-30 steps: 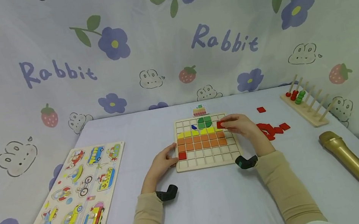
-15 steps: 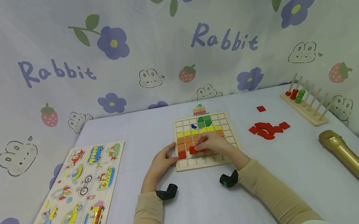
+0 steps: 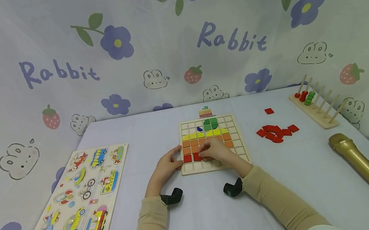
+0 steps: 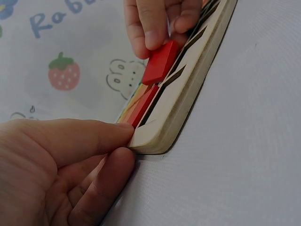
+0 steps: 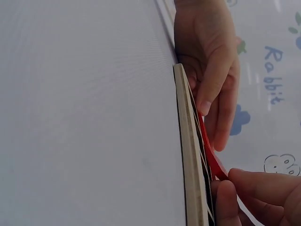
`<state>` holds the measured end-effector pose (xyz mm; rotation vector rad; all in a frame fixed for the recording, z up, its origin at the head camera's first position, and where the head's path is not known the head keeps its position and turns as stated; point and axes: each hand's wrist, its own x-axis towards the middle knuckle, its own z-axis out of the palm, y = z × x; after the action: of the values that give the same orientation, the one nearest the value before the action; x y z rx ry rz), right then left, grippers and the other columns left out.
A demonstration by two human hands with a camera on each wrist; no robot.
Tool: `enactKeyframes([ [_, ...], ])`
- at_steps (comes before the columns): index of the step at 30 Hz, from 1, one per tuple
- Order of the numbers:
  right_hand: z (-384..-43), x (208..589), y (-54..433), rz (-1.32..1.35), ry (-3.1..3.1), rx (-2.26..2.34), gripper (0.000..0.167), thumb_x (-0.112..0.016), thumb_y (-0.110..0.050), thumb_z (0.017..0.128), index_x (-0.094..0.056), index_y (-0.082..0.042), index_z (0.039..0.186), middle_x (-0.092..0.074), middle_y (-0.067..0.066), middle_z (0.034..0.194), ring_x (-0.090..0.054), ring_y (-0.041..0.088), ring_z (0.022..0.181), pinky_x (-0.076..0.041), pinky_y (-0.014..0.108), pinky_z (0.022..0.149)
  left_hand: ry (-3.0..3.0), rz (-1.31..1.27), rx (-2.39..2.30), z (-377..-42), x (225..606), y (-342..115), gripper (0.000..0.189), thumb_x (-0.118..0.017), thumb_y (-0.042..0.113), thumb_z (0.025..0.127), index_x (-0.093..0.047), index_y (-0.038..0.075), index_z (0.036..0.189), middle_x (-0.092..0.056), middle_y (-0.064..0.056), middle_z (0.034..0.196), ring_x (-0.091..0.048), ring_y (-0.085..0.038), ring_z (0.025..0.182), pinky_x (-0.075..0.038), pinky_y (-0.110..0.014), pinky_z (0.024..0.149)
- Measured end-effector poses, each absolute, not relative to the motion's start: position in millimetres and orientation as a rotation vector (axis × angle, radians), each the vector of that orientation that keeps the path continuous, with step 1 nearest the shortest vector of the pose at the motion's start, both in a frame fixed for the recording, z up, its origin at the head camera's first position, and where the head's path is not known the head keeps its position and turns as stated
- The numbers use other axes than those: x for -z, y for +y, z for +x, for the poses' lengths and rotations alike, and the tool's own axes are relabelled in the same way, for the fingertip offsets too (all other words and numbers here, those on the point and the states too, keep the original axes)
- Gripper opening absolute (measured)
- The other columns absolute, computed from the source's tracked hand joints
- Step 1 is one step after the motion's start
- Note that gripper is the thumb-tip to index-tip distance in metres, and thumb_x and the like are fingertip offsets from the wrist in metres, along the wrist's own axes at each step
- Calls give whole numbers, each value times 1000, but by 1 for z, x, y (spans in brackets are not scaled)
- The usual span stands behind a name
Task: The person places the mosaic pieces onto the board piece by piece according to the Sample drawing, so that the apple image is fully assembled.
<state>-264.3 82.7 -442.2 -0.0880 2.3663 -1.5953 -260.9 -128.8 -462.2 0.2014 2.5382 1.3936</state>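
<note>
In the head view, a wooden grid board (image 3: 219, 164) lies flat on the table, filled in part with green, blue, yellow, orange and red pieces. My left hand (image 3: 168, 167) holds its left edge, with the thumb beside a red square tile (image 3: 188, 158) in the lower left. My right hand (image 3: 218, 150) pinches a second red square tile (image 4: 161, 63) between thumb and fingers. The left wrist view shows this tile tilted, one side up, at the cell beside the first red tile. My right fingertips hide part of it in the head view.
Loose red tiles (image 3: 272, 133) lie right of the board, with one red tile (image 3: 269, 111) farther back. A small pattern card (image 3: 205, 111) is behind the board. A vehicle puzzle (image 3: 79, 196) lies left; a bead peg rack (image 3: 315, 112) and a gold microphone (image 3: 366, 172) lie right.
My right hand has carried the red tile from the board's upper right down to its lower left, beside the first red tile. My left hand has stayed at the edge.
</note>
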Motion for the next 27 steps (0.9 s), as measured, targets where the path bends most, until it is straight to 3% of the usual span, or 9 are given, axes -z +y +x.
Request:
enactKeyframes([
  [18, -270, 436, 92, -34, 2318, 1607, 13, -65, -6, 84, -68, -2, 96, -66, 8, 89, -61, 15, 70, -52, 26, 67, 2538, 213, -1397, -262, 462, -130, 60, -66, 13, 83, -44, 14, 138, -51, -3, 64, -46, -12, 59, -37, -26, 57],
  [27, -286, 412, 169, 72, 2361, 1762, 30, -59, -5, 89, -57, 8, 116, -61, 20, 108, -63, 15, 78, -52, 26, 73, 2542, 186, -1385, -262, 463, -129, 60, -67, 15, 83, -44, 16, 139, -51, -3, 65, -46, -13, 59, -37, -26, 57],
])
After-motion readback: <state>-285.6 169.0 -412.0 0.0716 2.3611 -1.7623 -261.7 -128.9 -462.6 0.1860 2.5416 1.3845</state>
